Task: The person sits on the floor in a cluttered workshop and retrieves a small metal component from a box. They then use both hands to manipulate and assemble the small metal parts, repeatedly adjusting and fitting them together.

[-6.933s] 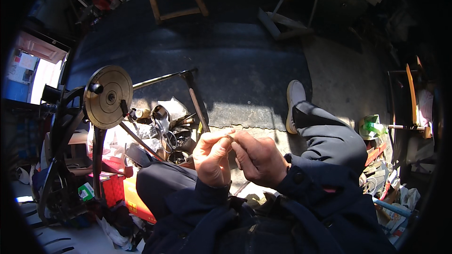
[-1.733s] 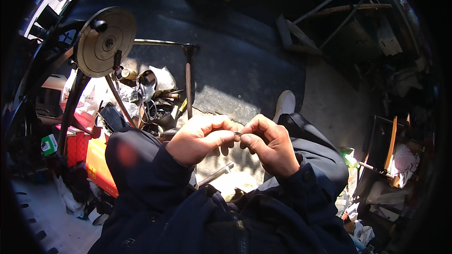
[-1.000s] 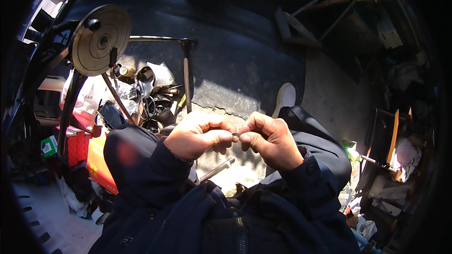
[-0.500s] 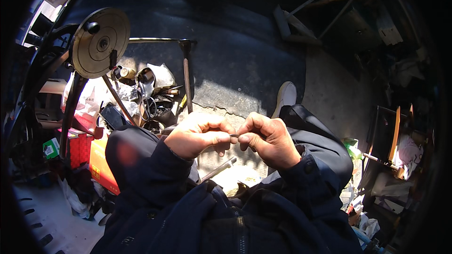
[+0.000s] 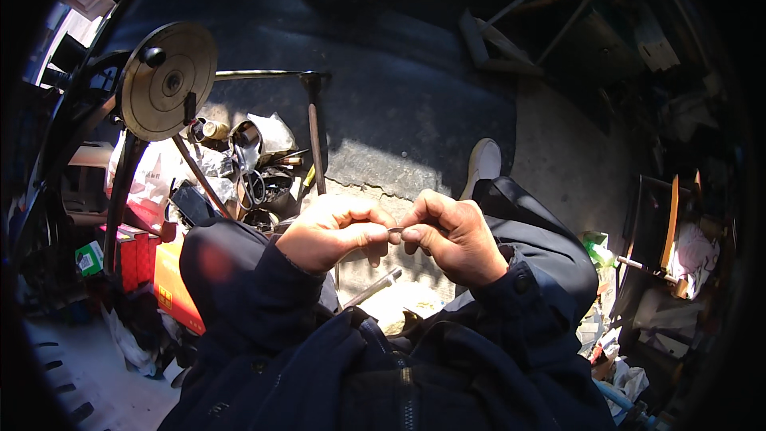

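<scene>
Small thin piece (image 5: 395, 230): long axis left-right, pointing direction unclear
Left hand (image 5: 323, 233): clamped on left end
Right hand (image 5: 461, 241): clamped on right end

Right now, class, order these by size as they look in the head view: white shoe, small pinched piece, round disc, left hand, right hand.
1. Round disc
2. Left hand and right hand: too alike to rank
3. White shoe
4. Small pinched piece
</scene>
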Motion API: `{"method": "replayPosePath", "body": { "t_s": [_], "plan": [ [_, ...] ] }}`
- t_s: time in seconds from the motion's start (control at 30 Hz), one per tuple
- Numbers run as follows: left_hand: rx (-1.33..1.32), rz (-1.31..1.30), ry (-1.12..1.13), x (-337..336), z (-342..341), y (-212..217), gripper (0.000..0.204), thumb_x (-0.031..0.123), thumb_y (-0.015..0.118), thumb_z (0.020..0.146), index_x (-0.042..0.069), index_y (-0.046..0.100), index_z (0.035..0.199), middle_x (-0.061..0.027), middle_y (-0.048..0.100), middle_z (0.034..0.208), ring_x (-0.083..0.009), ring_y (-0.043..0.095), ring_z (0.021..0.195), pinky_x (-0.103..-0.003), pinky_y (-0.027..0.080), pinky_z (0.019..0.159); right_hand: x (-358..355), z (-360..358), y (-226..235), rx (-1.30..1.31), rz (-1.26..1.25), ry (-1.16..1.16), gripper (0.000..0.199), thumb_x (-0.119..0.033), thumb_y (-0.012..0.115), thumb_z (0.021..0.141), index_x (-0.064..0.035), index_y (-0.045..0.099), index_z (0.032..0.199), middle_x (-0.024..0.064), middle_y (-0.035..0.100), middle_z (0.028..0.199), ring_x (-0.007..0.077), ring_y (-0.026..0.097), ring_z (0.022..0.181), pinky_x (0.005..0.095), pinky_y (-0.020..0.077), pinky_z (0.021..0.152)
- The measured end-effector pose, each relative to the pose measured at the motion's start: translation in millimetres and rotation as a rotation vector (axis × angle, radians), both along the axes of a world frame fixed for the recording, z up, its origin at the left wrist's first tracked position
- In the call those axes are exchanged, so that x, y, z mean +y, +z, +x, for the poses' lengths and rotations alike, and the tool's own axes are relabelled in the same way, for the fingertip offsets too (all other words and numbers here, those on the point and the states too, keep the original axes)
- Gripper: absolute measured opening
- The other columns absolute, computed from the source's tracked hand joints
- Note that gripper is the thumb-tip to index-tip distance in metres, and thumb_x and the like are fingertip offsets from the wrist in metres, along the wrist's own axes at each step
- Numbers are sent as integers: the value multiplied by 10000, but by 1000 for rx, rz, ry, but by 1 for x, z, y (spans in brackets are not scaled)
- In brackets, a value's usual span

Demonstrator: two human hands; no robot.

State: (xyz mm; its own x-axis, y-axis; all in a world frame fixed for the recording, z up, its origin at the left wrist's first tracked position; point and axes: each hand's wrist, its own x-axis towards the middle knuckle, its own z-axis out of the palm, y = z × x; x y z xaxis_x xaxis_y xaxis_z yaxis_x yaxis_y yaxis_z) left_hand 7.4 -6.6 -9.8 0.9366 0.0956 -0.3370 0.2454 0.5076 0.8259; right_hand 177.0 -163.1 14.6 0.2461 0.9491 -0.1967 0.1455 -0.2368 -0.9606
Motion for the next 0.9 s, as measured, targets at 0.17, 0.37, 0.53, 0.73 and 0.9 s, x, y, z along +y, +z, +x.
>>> {"method": "replayPosePath", "body": {
  "t_s": [0.17,0.37,0.53,0.73,0.9],
  "plan": [
    [70,77,47,-3,2,2,121,-16,615,936,-72,692,1011,-127,711,916,-191,695,794,-311,571,759,-1,-2,-4,-26,2,-18,18,19,649,916,16,637,929,51,704,773,82,653,719,232,514,657],
    [74,9,48,-3,1,2,138,-20,619,919,-75,692,1022,-132,708,919,-207,691,804,-315,565,770,-2,-2,-8,-22,19,-10,39,40,654,905,12,636,926,51,701,770,83,655,720,233,518,659],
    [-4,-87,26,-2,0,-1,172,28,628,931,-86,681,1048,-146,695,907,-235,689,797,-335,564,766,-2,-3,-5,-53,41,-9,44,42,662,905,6,640,917,53,712,782,83,668,738,233,526,670],
    [-41,-117,-14,2,-1,-6,208,82,641,942,-87,676,1059,-161,691,911,-243,690,807,-340,563,762,-2,-3,-6,-117,117,-1,83,80,655,890,2,640,913,64,730,806,91,687,758,247,543,690],
    [3,-164,-21,2,-1,-9,227,106,655,941,-84,673,1063,-177,696,918,-253,691,811,-349,561,759,-4,-1,-9,-184,140,20,151,-16,746,861,-65,629,945,114,725,861,293,731,808,317,555,677]
  ]
}}
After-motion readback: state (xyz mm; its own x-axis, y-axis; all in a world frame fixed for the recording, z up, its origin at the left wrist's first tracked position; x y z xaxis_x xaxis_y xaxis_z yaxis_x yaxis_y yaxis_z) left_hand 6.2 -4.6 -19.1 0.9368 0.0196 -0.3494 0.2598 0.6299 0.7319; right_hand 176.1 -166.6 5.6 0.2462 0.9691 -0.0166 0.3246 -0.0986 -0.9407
